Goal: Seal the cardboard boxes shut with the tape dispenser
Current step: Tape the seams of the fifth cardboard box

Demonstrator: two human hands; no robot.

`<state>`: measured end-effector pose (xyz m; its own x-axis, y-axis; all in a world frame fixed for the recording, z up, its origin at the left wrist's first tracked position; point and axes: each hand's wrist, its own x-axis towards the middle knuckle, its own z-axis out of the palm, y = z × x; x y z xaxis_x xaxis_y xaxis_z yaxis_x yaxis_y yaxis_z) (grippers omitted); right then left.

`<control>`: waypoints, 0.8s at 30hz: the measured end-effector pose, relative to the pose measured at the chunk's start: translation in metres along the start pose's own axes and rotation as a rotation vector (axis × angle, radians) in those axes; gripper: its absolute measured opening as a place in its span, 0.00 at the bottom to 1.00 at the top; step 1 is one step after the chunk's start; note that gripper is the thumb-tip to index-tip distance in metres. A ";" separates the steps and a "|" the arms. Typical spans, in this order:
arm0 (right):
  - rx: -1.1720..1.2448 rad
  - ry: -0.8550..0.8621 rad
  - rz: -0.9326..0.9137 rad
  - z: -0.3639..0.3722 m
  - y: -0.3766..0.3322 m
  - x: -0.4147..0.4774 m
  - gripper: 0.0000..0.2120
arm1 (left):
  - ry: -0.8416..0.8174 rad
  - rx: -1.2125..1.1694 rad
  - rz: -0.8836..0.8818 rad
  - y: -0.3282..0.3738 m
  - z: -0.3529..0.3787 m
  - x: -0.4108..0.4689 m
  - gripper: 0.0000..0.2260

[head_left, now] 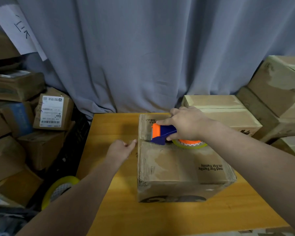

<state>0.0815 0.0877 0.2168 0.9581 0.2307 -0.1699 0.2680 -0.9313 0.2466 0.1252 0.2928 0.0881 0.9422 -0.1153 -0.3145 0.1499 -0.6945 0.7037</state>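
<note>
The cardboard box you are sealing sits on the yellow-orange table, toward its right half, with its two top flaps folded down and the seam between them running left to right. On that seam, near the box's left end, rests the blue and orange tape dispenser, its orange nose pointing left and its roll of clear yellowish tape trailing to the right. Your right hand is wrapped around the dispenser from above, fingers curled over the far side and thumb pressed under the near side of the blue body. Your left hand lies just beside the box's left wall at the seam's end; its fingers are loosely curled with the fingertips reaching the top edge, and you hold nothing in it. A spare tape roll stands on edge off the table's left side. Stacked boxes sit behind and to the right, a heap of parcels lies on the left, and a grey curtain hangs behind everything.
</note>
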 end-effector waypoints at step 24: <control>0.051 -0.113 -0.040 -0.011 0.016 0.001 0.34 | -0.488 0.155 0.511 0.023 -0.012 0.007 0.53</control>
<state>0.0879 0.0762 0.2307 0.9284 0.2379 -0.2856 0.2980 -0.9357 0.1891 0.1393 0.2850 0.1096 0.6367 -0.7314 -0.2444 -0.3523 -0.5578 0.7515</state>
